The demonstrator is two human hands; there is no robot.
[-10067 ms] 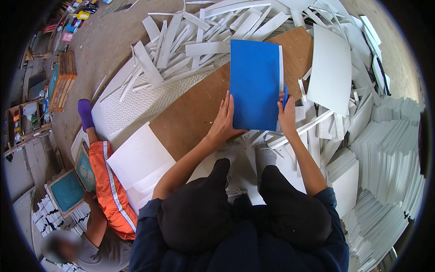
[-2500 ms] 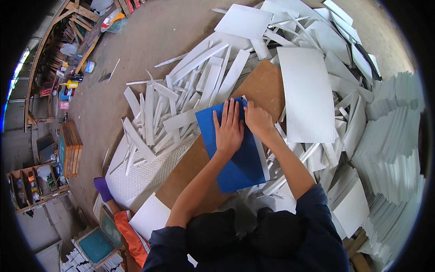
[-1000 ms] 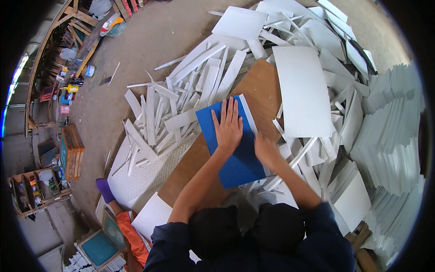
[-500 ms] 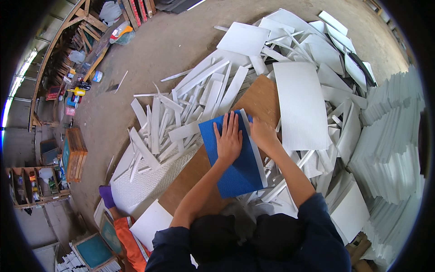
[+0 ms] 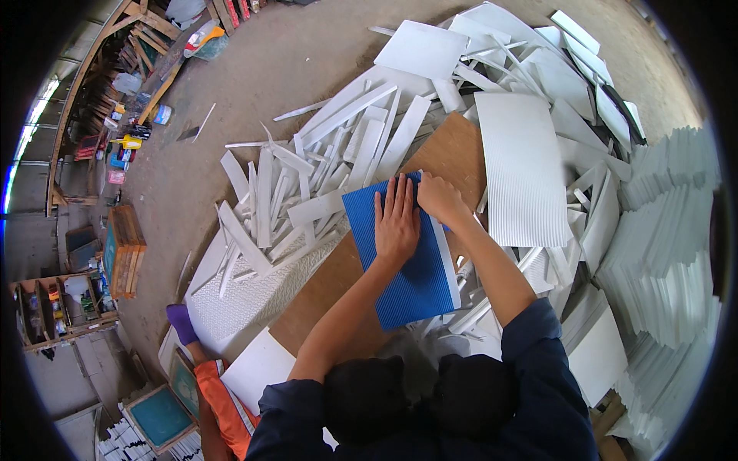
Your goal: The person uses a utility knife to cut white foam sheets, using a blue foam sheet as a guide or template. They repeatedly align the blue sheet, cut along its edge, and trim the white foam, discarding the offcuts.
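Observation:
A blue ribbed sheet (image 5: 411,284) lies on a brown wooden board (image 5: 319,300), with a white strip (image 5: 448,265) showing along its right edge. My left hand (image 5: 397,229) is pressed flat on the blue sheet, fingers stretched toward its far edge. My right hand (image 5: 442,200) is closed at the sheet's far right corner. Whatever it grips, if anything, is hidden by the fingers.
White offcuts (image 5: 361,146) heap around the board. A white ribbed panel (image 5: 523,177) lies at right, beside tall stacks of white sheets (image 5: 661,261). A leg in orange trousers (image 5: 223,396) with a purple sock stretches at lower left. Wooden frames (image 5: 125,250) stand left.
My right hand has moved slightly up and left to the sheet's far corner, uncovering more of the edge. My left hand stays flat on the sheet. The view has shifted a little.

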